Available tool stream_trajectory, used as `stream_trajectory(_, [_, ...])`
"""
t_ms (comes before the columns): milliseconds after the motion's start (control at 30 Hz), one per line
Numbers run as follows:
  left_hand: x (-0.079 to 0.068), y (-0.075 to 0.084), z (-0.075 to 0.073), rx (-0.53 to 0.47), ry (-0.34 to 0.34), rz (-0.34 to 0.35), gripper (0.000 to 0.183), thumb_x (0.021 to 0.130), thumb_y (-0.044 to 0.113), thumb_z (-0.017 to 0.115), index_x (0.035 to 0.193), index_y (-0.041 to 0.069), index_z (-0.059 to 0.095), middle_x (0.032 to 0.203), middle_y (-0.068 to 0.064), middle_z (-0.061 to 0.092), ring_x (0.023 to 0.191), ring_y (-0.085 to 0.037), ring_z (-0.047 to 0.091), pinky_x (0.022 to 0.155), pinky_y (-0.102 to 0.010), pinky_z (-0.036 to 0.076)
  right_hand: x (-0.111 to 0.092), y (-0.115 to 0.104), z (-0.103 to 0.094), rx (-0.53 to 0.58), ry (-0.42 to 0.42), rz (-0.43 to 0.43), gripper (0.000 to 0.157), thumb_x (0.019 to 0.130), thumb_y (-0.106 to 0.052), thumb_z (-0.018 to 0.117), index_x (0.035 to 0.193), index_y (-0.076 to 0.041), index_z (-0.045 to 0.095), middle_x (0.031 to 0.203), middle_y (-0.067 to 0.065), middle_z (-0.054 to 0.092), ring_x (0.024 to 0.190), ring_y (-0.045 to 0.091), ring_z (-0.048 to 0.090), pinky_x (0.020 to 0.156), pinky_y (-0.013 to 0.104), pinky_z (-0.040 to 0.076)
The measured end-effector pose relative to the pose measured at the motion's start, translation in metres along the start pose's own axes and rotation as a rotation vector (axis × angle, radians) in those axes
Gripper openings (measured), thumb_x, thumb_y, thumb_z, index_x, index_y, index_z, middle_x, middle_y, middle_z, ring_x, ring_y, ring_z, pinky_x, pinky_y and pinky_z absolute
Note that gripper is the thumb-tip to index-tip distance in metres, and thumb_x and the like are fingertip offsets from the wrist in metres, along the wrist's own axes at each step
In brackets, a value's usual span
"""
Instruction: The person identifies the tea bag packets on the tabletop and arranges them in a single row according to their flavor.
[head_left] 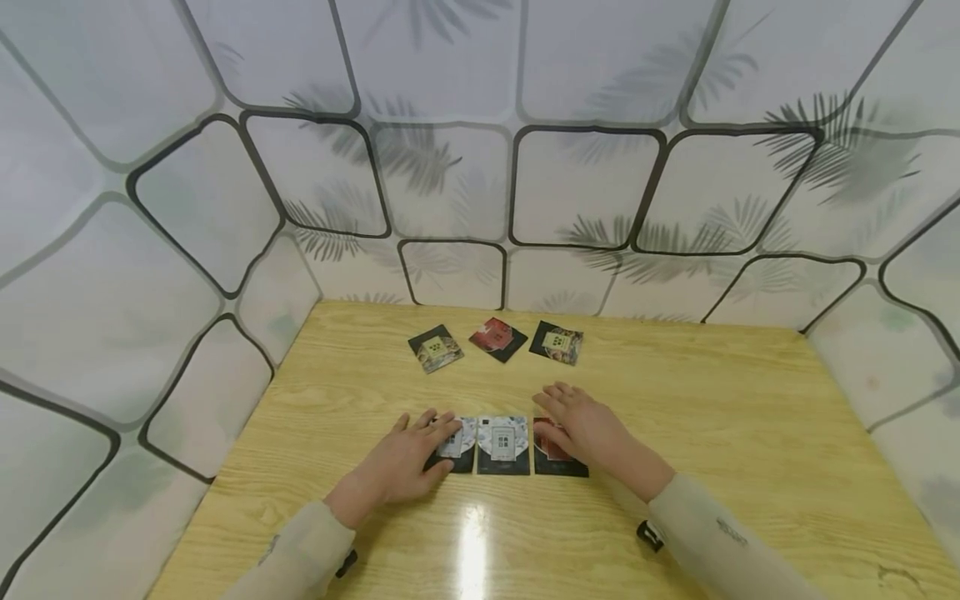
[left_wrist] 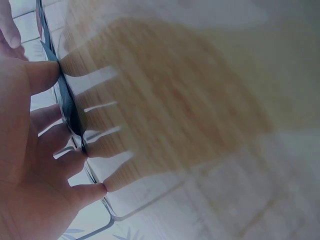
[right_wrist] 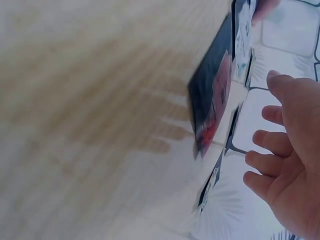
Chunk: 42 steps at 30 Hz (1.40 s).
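Observation:
Three flat square packets lie in a row on the wooden table. The left one is a white-and-black packet (head_left: 467, 454), partly covered by my left hand (head_left: 408, 458). Its fingers are extended over the packet, and in the left wrist view the thumb and fingertips touch down along it. In the middle sits a second white-and-black packet (head_left: 503, 446), fully visible. At the right of the row is a red-and-black packet (head_left: 561, 467). Just above that one hovers my right hand (head_left: 592, 429), fingers loosely extended; the right wrist view shows a gap between fingertips and packet.
Farther back lie three more packets, each turned at an angle: a yellow-labelled one (head_left: 436, 348), a red one (head_left: 498, 339) and another yellow-labelled one (head_left: 557, 342). Patterned walls (head_left: 450, 183) rise behind and beside the wooden table (head_left: 712, 400).

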<state>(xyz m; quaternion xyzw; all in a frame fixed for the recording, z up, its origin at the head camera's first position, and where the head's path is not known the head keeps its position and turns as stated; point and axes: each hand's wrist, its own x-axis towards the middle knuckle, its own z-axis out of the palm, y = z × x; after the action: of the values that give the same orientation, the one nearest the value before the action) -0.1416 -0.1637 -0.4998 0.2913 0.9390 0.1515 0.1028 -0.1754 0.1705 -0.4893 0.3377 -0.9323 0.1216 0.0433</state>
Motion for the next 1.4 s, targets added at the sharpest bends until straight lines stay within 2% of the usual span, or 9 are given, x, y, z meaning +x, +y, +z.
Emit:
stream_trajectory(233, [0.0, 0.0, 0.001, 0.002, 0.004, 0.001, 0.06, 0.109, 0.035, 0.056, 0.163, 0.014, 0.041, 0.17, -0.011, 0.04, 0.156, -0.044, 0.036, 0.123, -0.073, 0.028, 0.023, 0.006, 0.0, -0.023, 0.019, -0.004, 0.053, 0.107, -0.037, 0.062, 0.147, -0.002, 0.059, 0.15, 0.027, 0.058, 0.142, 0.047, 0.054, 0.118, 0.06, 0.044])
stream_trajectory(367, [0.0, -0.001, 0.002, 0.007, 0.003, -0.001, 0.06, 0.109, 0.036, 0.055, 0.163, 0.014, 0.041, 0.17, -0.011, 0.039, 0.156, -0.044, 0.036, 0.123, -0.072, 0.028, 0.038, 0.008, -0.001, 0.018, 0.016, 0.01, 0.054, 0.108, -0.036, 0.06, 0.15, -0.001, 0.056, 0.154, 0.029, 0.053, 0.144, 0.048, 0.05, 0.122, 0.061, 0.039])
stream_trajectory(533, [0.0, -0.001, 0.003, 0.01, 0.004, 0.001, 0.06, 0.108, 0.036, 0.056, 0.163, 0.014, 0.042, 0.169, -0.011, 0.04, 0.156, -0.044, 0.037, 0.123, -0.072, 0.029, 0.055, 0.012, -0.003, 0.083, -0.024, 0.052, 0.057, 0.11, -0.033, 0.057, 0.155, 0.001, 0.049, 0.16, 0.031, 0.045, 0.15, 0.05, 0.042, 0.124, 0.063, 0.034])
stream_trajectory(767, [0.0, 0.0, 0.004, 0.005, 0.009, 0.005, 0.06, 0.108, 0.036, 0.056, 0.163, 0.014, 0.042, 0.169, -0.011, 0.04, 0.156, -0.044, 0.037, 0.122, -0.073, 0.029, 0.078, 0.023, 0.0, 0.1, -0.064, 0.114, 0.058, 0.112, -0.034, 0.052, 0.159, -0.001, 0.045, 0.164, 0.03, 0.039, 0.154, 0.049, 0.035, 0.127, 0.061, 0.031])
stream_trajectory(967, [0.001, -0.002, 0.004, 0.025, 0.011, -0.005, 0.061, 0.108, 0.038, 0.056, 0.163, 0.017, 0.041, 0.17, -0.009, 0.04, 0.156, -0.042, 0.036, 0.123, -0.071, 0.029, 0.101, 0.036, 0.008, 0.103, -0.103, 0.122, 0.059, 0.113, -0.035, 0.05, 0.161, -0.003, 0.041, 0.167, 0.029, 0.036, 0.156, 0.049, 0.031, 0.13, 0.059, 0.026])
stream_trajectory(1200, [0.001, -0.003, 0.003, 0.018, -0.002, -0.004, 0.061, 0.109, 0.039, 0.054, 0.164, 0.017, 0.04, 0.171, -0.009, 0.038, 0.157, -0.042, 0.035, 0.124, -0.071, 0.028, 0.126, 0.036, 0.007, 0.124, -0.168, 0.153, 0.057, 0.113, -0.034, 0.049, 0.163, -0.007, 0.04, 0.168, 0.028, 0.033, 0.156, 0.048, 0.031, 0.128, 0.062, 0.027])
stream_trajectory(1400, [0.001, -0.004, 0.003, 0.017, -0.002, -0.001, 0.061, 0.109, 0.038, 0.054, 0.164, 0.017, 0.04, 0.171, -0.009, 0.038, 0.157, -0.041, 0.035, 0.124, -0.071, 0.028, 0.146, 0.036, 0.012, 0.138, -0.173, 0.159, 0.046, 0.113, -0.029, 0.051, 0.155, -0.012, 0.051, 0.16, 0.023, 0.048, 0.148, 0.047, 0.046, 0.122, 0.067, 0.035])
